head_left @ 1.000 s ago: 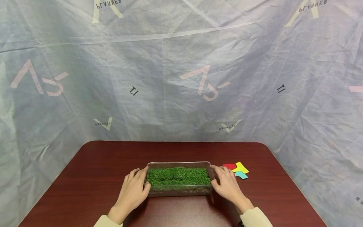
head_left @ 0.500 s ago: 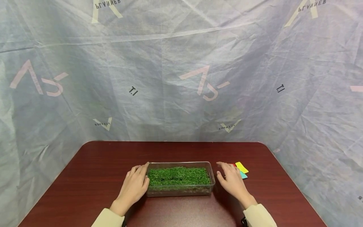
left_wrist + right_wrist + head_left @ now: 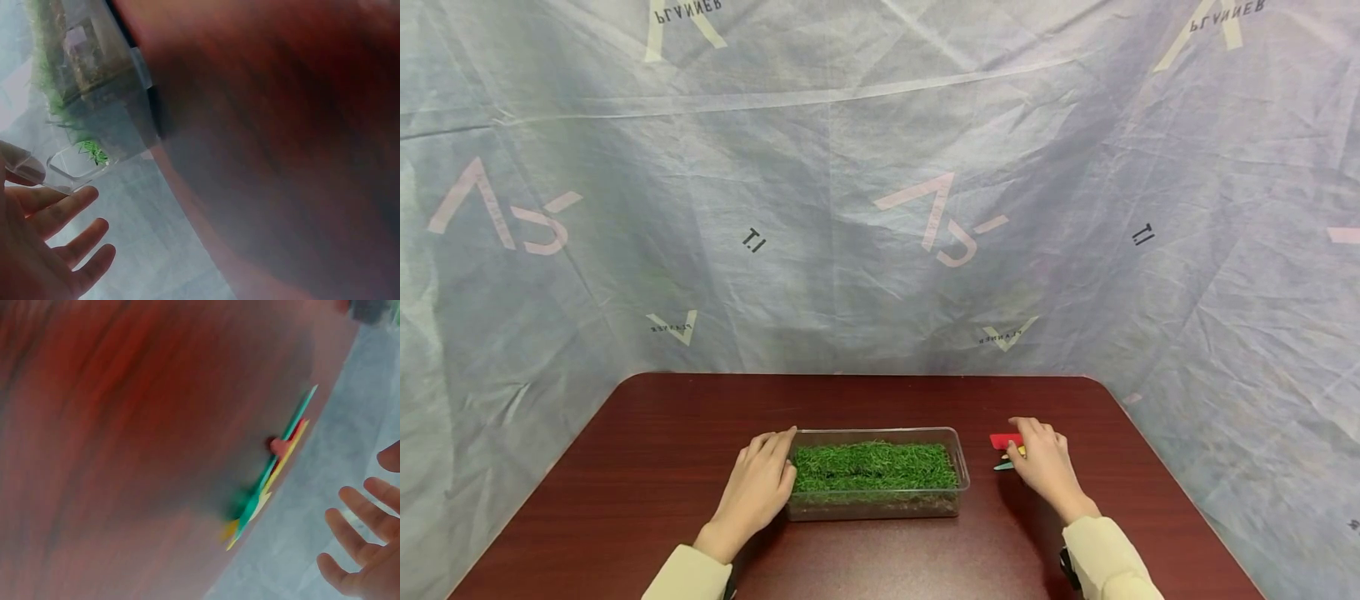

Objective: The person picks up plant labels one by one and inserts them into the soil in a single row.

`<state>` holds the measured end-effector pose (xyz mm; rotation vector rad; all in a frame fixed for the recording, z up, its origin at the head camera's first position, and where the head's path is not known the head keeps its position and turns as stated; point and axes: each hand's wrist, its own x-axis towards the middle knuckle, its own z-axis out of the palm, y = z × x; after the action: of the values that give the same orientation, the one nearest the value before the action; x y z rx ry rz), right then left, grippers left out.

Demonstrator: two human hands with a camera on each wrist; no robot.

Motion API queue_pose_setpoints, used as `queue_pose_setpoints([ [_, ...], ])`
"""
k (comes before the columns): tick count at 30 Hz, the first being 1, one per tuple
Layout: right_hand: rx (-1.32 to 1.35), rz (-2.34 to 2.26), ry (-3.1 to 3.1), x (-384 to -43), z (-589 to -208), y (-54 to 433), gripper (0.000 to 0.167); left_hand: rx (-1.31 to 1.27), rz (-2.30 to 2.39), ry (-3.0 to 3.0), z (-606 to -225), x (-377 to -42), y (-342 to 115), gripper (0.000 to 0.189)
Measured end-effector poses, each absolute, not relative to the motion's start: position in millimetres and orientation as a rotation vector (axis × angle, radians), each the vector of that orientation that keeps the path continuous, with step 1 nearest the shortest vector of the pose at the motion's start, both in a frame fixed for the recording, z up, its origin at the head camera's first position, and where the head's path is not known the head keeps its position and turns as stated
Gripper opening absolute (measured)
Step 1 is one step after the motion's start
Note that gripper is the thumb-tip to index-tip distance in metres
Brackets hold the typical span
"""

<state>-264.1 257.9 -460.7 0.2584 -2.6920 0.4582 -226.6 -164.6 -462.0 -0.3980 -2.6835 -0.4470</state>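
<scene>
A clear plastic box (image 3: 876, 509) stands on the table with green artificial grass (image 3: 874, 457) in it. At its left end my left hand (image 3: 754, 483) holds the rim, thumb on the near side and forefinger on the far side. In the left wrist view, the other fingers spread past the box's cutout end. My right hand (image 3: 1047, 463) hovers over flat coloured tags on the right, fingers relaxed and apart from them. A red tag (image 3: 1003, 441), a teal tag (image 3: 1003, 467) and some yellow show beside it; the hand hides the rest. The right wrist view shows the teal tag (image 3: 275, 459) edge-on.
The dark red wooden table (image 3: 700, 425) has rounded far corners. Behind it and at both sides hangs a grey printed cloth (image 3: 835, 317). Between the box and the tags lies a narrow strip of bare tabletop.
My right hand has let go of the box's right end and moved right, over the tags. My left hand has stayed at the left end, and the box has barely moved.
</scene>
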Motion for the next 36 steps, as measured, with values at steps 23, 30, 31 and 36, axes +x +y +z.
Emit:
queue_pose_setpoints([
  [23, -0.027, 0.286, -2.942, -282.5, -474.2, 289.1, 0.047, -0.389, -0.453, -2.678, -464.2, -225.5, -163.0, 0.046],
  [30, -0.063, 0.293, -2.986, -282.3, -474.5, 292.2, 0.052, -0.387, -0.458, -2.686, -463.7, -225.3, -163.4, 0.046],
  [31, -0.066, 0.295, -2.991, -282.3, -474.2, 292.5, 0.052, -0.386, -0.459, -2.688, -463.5, -225.2, -163.5, 0.046],
  [36, -0.080, 0.304, -3.008, -282.4, -472.3, 293.0, 0.053, -0.385, -0.471, -2.689, -463.1, -225.3, -163.6, 0.046],
])
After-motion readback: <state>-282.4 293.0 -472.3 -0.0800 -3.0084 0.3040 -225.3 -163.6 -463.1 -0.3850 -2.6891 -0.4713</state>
